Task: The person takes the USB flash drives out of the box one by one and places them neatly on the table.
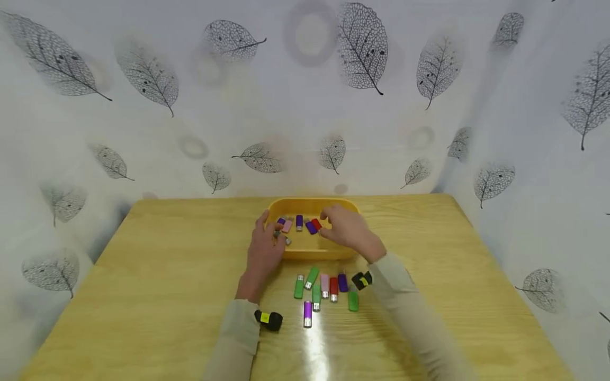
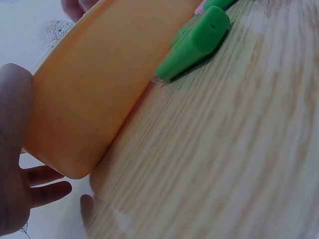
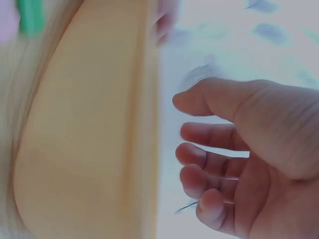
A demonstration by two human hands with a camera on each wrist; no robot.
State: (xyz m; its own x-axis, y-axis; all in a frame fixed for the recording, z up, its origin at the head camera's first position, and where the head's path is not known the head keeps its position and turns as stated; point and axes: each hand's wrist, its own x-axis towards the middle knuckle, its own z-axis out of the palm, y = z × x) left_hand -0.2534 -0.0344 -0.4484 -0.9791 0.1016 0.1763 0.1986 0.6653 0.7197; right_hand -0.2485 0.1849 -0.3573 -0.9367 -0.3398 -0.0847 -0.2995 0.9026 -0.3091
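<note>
A yellow plastic tray [image 1: 319, 254] stands near the table's far edge, with several USB flash drives inside. Among them are a purple drive [image 1: 299, 222], a pink drive [image 1: 287, 226] and a red drive [image 1: 316, 225]. My left hand [image 1: 263, 251] grips the tray's left end, thumb over the near wall and two fingers outside the end wall in the left wrist view. Above the tray's right part hovers my right hand [image 1: 347, 228], its fingers loosely bent with a gap to the thumb and nothing between them [image 3: 239, 154].
In front of the tray lie more flash drives, including a green drive [image 1: 298, 287], a red drive [image 1: 333, 289] and a metallic purple drive [image 1: 307, 314]. The wooden table [image 1: 167, 291] meets a leaf-patterned curtain [image 1: 286, 106] behind and at both sides.
</note>
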